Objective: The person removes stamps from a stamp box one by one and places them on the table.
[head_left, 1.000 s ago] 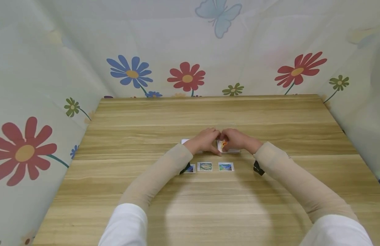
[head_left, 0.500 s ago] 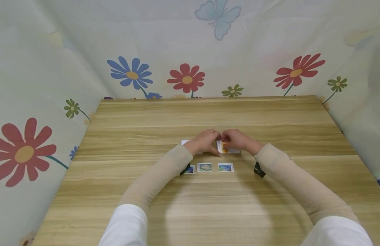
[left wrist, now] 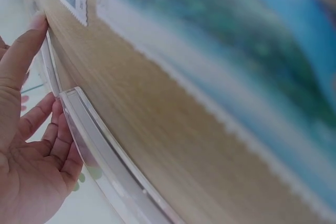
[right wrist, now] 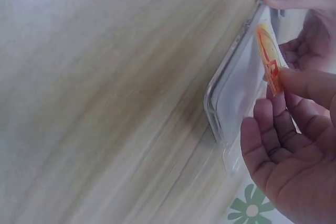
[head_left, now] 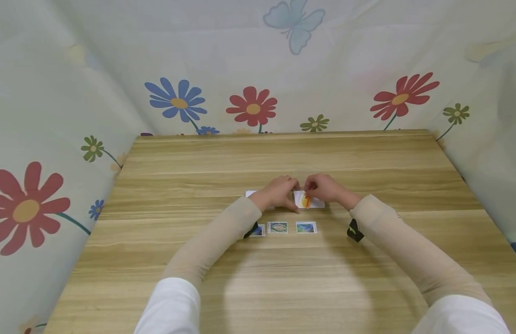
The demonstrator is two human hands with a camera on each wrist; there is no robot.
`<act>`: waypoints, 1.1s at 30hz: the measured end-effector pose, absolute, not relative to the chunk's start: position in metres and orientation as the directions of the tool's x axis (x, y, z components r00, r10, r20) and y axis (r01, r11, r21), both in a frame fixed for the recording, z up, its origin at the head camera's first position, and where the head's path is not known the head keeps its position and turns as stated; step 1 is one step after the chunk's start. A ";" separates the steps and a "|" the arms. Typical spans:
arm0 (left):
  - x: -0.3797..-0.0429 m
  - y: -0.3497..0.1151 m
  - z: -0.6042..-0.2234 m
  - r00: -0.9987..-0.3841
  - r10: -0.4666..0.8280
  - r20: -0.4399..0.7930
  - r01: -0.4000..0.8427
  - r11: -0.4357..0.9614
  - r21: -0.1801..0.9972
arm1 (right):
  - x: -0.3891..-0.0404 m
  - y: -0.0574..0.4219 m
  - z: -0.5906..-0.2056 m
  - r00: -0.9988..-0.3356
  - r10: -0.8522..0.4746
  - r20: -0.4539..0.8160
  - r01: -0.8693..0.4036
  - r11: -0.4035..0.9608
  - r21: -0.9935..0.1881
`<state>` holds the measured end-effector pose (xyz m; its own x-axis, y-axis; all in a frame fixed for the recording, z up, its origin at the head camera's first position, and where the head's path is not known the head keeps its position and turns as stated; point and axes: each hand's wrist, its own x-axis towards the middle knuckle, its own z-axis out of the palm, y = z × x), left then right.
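Observation:
My right hand [head_left: 325, 188] pinches an orange-and-yellow postage stamp [right wrist: 266, 56] between thumb and forefinger. The stamp is tilted close over a shallow clear plastic case [right wrist: 236, 98] with a white inside. Its other fingers are loosely bent beyond the case's far side. At the case's left end, my left hand [head_left: 279, 192] grips it, thumb at the near corner and fingertips at the far edge. A second clear case [left wrist: 110, 150] lies under the left wrist, mostly hidden in the head view. Nearer me, a blue-green stamp [head_left: 258, 230], an oval-pictured stamp [head_left: 277, 228] and a blue stamp [head_left: 306, 227] lie in a row.
The wooden table [head_left: 258, 278] carries both cases and the stamp row near its middle. A flower-printed cloth [head_left: 345, 69] stands behind and beside it. The left wrist's black camera strap [head_left: 251, 230] partly covers the leftmost stamp.
My right hand has drawn slightly to the right, away from the left hand, shifting the orange stamp along and baring more of it. My left hand stays in place at the case's end.

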<state>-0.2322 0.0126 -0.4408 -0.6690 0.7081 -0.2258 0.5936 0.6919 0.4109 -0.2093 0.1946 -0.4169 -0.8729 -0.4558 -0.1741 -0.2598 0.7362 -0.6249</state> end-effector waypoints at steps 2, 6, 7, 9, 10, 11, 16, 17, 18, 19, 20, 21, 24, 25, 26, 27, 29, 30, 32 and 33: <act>-0.232 0.013 -0.442 -0.670 0.707 -0.226 0.596 0.694 0.405 | -0.209 0.197 -0.417 -0.876 -0.440 -0.198 -0.228 0.739 -0.634; -0.233 0.013 -0.444 -0.670 0.707 -0.225 0.599 0.694 0.399 | -0.208 0.203 -0.418 -0.882 -0.404 -0.243 -0.151 0.731 -0.666; -0.233 0.013 -0.444 -0.670 0.707 -0.226 0.599 0.694 0.399 | -0.208 0.205 -0.418 -0.883 -0.394 -0.256 -0.125 0.723 -0.680; -0.232 0.013 -0.444 -0.670 0.706 -0.227 0.598 0.695 0.399 | -0.206 0.207 -0.419 -0.885 -0.370 -0.283 -0.070 0.706 -0.705; -0.232 0.013 -0.444 -0.671 0.706 -0.228 0.598 0.697 0.396 | -0.205 0.208 -0.419 -0.884 -0.357 -0.302 -0.035 0.695 -0.719; -0.231 0.013 -0.443 -0.671 0.705 -0.230 0.598 0.698 0.394 | -0.204 0.209 -0.419 -0.883 -0.343 -0.320 0.000 0.681 -0.733; -0.230 0.014 -0.441 -0.672 0.706 -0.222 0.604 0.696 0.389 | -0.194 0.214 -0.419 -0.878 -0.276 -0.391 0.149 0.619 -0.771; -0.230 0.014 -0.441 -0.673 0.707 -0.216 0.604 0.695 0.391 | -0.192 0.216 -0.419 -0.877 -0.266 -0.399 0.169 0.608 -0.776; -0.231 0.014 -0.442 -0.674 0.708 -0.210 0.606 0.693 0.391 | -0.190 0.218 -0.419 -0.875 -0.258 -0.409 0.186 0.600 -0.778; -0.231 0.014 -0.443 -0.674 0.709 -0.206 0.608 0.692 0.390 | -0.188 0.220 -0.418 -0.873 -0.254 -0.416 0.200 0.592 -0.780; -0.232 0.015 -0.443 -0.674 0.710 -0.205 0.610 0.691 0.388 | -0.186 0.222 -0.418 -0.873 -0.246 -0.422 0.212 0.587 -0.781; -0.232 0.015 -0.444 -0.672 0.712 -0.204 0.613 0.690 0.385 | -0.183 0.225 -0.418 -0.870 -0.245 -0.427 0.219 0.584 -0.782; -0.234 0.016 -0.446 -0.665 0.720 -0.200 0.626 0.683 0.377 | -0.173 0.232 -0.415 -0.862 -0.244 -0.443 0.238 0.577 -0.781; -0.234 0.016 -0.446 -0.663 0.721 -0.201 0.627 0.681 0.378 | -0.171 0.234 -0.415 -0.860 -0.240 -0.450 0.248 0.573 -0.781; -0.234 0.016 -0.446 -0.662 0.723 -0.200 0.628 0.680 0.379 | -0.168 0.236 -0.415 -0.857 -0.231 -0.461 0.264 0.571 -0.777; -0.234 0.016 -0.446 -0.662 0.723 -0.197 0.627 0.679 0.382 | -0.165 0.238 -0.414 -0.853 -0.229 -0.469 0.273 0.569 -0.775; -0.234 0.016 -0.446 -0.665 0.721 -0.193 0.624 0.679 0.387 | -0.160 0.242 -0.414 -0.847 -0.217 -0.486 0.296 0.567 -0.769; -0.234 0.016 -0.445 -0.667 0.720 -0.192 0.622 0.680 0.388 | -0.158 0.243 -0.414 -0.846 -0.212 -0.490 0.303 0.565 -0.767; -0.233 0.016 -0.445 -0.670 0.717 -0.193 0.619 0.683 0.389 | -0.153 0.246 -0.414 -0.843 -0.206 -0.498 0.313 0.565 -0.763; -0.233 0.016 -0.444 -0.670 0.716 -0.194 0.618 0.683 0.389 | -0.151 0.247 -0.414 -0.842 -0.209 -0.497 0.312 0.564 -0.765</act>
<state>-0.2333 0.0161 -0.4444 -0.6704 0.7162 -0.1940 0.6175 0.6834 0.3893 -0.1510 0.2472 -0.4140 -0.8420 -0.2088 -0.4974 0.3118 0.5640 -0.7647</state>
